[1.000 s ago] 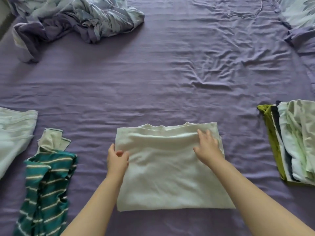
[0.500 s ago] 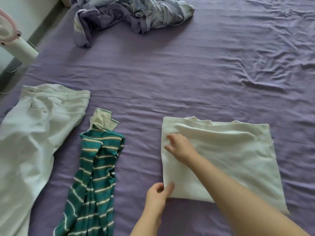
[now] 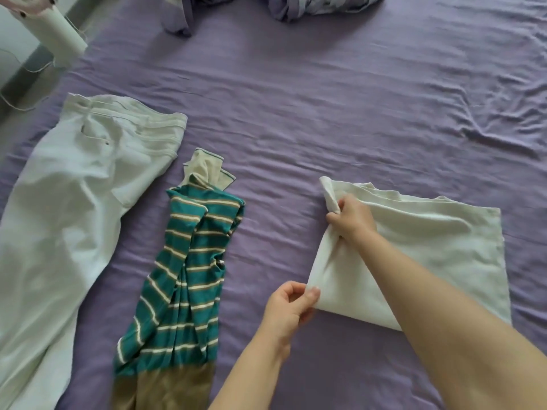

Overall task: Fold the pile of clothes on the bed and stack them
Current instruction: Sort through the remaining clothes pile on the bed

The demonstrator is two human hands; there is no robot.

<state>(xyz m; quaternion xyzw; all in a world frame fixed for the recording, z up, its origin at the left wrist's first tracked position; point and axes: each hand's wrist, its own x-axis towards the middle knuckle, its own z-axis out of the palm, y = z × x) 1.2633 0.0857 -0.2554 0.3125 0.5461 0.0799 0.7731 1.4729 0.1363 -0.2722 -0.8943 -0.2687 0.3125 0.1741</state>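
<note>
We see the cream folded garment (image 3: 429, 255) lying on the purple bed sheet (image 3: 325, 99), spread out to the right of both hands and partly under the right forearm. The right hand (image 3: 352, 220) has its fingers curled round the garment's far left corner, bunching the cloth there and lifting it slightly off the sheet. The left hand (image 3: 288, 306), nearer to us and just below the right, pinches the garment's near left corner between thumb and fingers. Between the two hands the left edge of the cloth is drawn up into a slanting fold. To the left of the left hand lies a green striped shirt (image 3: 183, 276), crumpled lengthwise, with a pale collar at its far end and a tan band at its near end. Farther left, just beside the shirt, white trousers (image 3: 68, 208) lie flat. Well beyond both hands, at the far edge of the bed, a rumpled purple and grey bundle of bedding (image 3: 296, 7) is heaped.
</note>
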